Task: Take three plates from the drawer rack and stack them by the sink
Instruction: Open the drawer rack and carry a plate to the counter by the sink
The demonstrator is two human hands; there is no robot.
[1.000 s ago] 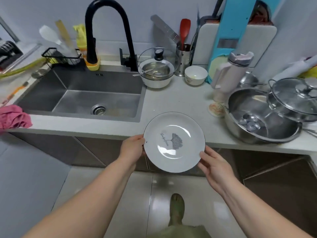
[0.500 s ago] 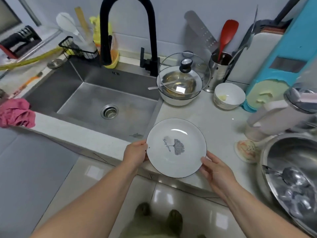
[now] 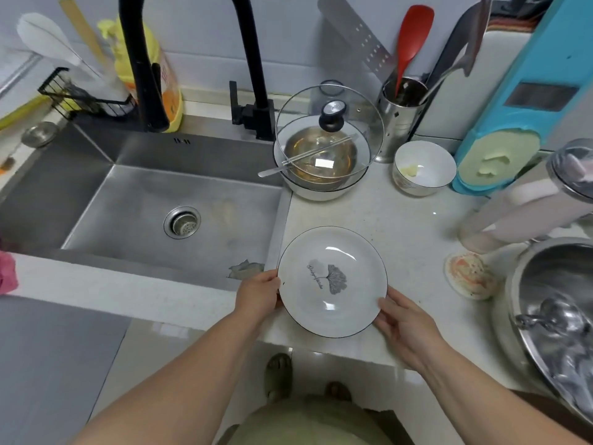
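A white plate with a thin dark rim and a grey leaf print is held level over the pale counter, just right of the steel sink. My left hand grips its left rim. My right hand holds its lower right rim. Whether the plate touches the counter I cannot tell. No drawer rack or other plate is in view.
Behind the plate stand a lidded bowl, a small white bowl and a steel utensil holder. A big steel basin and a round coaster sit at the right. The black tap rises behind the sink.
Both hands have carried the plate forward from in front of the counter edge to over the counter beside the sink. The camera has come closer.
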